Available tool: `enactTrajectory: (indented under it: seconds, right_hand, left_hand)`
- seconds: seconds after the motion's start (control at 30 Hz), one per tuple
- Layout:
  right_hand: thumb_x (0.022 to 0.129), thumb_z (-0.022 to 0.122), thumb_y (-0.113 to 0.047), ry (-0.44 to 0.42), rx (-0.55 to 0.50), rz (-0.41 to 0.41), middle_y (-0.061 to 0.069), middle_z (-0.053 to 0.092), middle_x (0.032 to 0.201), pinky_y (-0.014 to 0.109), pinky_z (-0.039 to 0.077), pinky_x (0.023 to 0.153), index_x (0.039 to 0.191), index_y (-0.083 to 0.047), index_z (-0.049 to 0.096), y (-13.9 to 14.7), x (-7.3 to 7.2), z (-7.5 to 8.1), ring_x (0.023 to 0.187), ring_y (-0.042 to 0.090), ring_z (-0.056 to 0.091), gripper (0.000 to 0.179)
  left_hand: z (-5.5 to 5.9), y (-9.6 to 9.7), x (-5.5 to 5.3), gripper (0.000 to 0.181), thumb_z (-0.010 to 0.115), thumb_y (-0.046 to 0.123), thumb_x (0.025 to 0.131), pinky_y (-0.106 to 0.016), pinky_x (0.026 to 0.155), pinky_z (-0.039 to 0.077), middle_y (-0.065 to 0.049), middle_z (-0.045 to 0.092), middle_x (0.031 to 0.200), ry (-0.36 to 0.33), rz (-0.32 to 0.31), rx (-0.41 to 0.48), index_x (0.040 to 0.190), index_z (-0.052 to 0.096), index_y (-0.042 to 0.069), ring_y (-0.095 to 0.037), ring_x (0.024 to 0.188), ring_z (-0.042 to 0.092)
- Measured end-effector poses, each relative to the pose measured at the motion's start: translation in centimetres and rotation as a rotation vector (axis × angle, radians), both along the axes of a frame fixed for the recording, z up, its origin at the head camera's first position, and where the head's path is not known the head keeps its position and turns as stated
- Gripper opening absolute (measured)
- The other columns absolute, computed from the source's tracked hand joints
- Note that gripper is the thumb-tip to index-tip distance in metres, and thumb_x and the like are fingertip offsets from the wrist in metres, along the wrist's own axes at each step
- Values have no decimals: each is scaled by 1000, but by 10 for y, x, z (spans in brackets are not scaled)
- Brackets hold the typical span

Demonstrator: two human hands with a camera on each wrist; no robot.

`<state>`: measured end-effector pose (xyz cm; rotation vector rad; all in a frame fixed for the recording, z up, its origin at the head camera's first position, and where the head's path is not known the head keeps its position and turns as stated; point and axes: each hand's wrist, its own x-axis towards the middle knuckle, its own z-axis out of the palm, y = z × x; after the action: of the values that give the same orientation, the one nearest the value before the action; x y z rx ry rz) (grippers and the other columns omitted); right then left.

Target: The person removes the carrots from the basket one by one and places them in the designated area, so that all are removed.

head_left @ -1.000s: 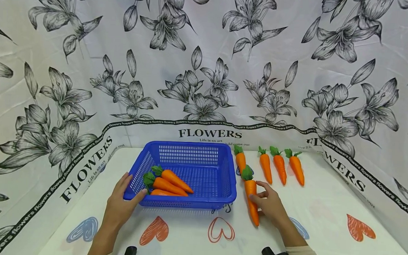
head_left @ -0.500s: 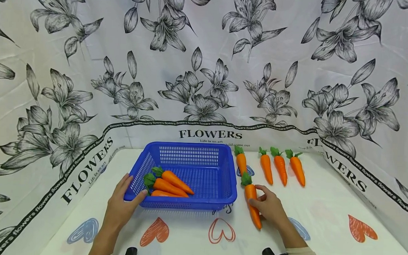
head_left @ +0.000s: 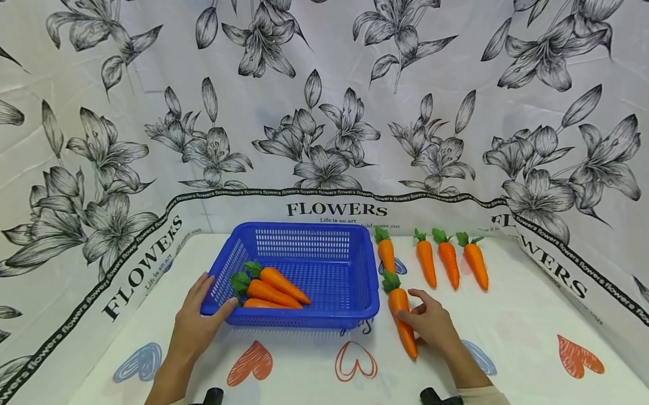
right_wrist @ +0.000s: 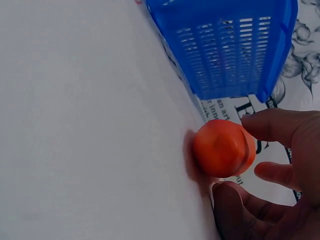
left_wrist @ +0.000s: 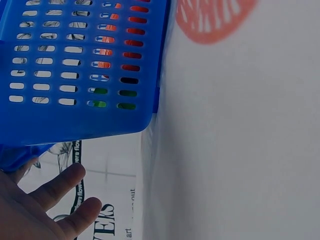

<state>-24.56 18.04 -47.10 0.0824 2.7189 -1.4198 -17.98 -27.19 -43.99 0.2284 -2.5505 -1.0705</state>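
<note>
A blue plastic basket (head_left: 299, 318) with slotted walls stands on the table, several orange toy carrots (head_left: 284, 283) with green tops lying at its left end. At its front-left corner my left hand (head_left: 198, 323) grips the rim, thumb toward the front and fingers along the outer left side; two fingers (left_wrist: 80, 215) stick out loosely in the left wrist view. Right of the basket, my right hand (head_left: 433, 322) holds another carrot (head_left: 403, 321) between thumb and fingers, its green top pointing away. In the right wrist view this carrot (right_wrist: 220, 148) appears end-on; some fingers are partly hidden.
A single carrot (head_left: 387, 255) lies close to the basket's right side, behind the held one. Farther right, three carrots (head_left: 448, 263) lie in a row near the back. Flower-printed cloth (head_left: 327, 125) rises behind the white table cover (head_left: 512, 352).
The carrot in my right hand has shifted slightly toward me and tilts more, its top now farther left of its tip. My left hand and the basket have stayed in place.
</note>
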Motion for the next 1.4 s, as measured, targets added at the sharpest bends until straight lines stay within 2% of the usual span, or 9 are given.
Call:
enactTrajectory:
  seconds: [0.43,0.6,0.73,0.97,1.1,1.4]
  right_hand:
    - [84,75,-33,-33,-20,-14,11,55,92,32,56,51,141,-16,45,1,0,4,68,23,56,67]
    - [84,74,-34,-29,-49,-19,13,57,98,33,56,55,142,-15,45,4,-1,9,72,24,57,68]
    - [88,70,-34,27,-87,-39,14,57,105,32,57,59,142,-14,45,8,0,16,76,25,58,64]
    - [91,66,-41,129,-235,-51,17,55,114,32,57,67,141,-15,46,11,4,36,94,36,61,61]
    - [93,64,-40,190,-294,-55,17,56,115,31,57,68,139,-14,48,10,7,48,98,40,59,56]
    - [96,62,-33,313,-391,-28,17,56,115,32,58,70,138,-10,49,6,25,75,88,25,62,50]
  left_hand:
    - [2,2,1,85,64,52,87,-65,103,26,-7,16,159,-10,1,1,153,29,13,-39,141,19]
    - [3,3,1,85,63,54,87,-66,102,26,-7,15,160,-18,-6,6,153,28,13,-40,141,19]
    - [3,3,1,85,63,54,87,-66,102,26,-7,16,159,-14,-5,5,153,28,13,-40,141,19]
    - [2,1,0,85,63,54,87,-66,102,26,-6,16,160,-18,2,3,153,28,14,-40,141,19]
    - [3,1,1,86,64,54,87,-66,102,26,-7,16,159,-20,3,2,154,28,14,-40,141,19]
    - [2,2,1,85,63,54,87,-66,103,25,-6,15,160,-20,1,9,153,28,14,-40,141,18]
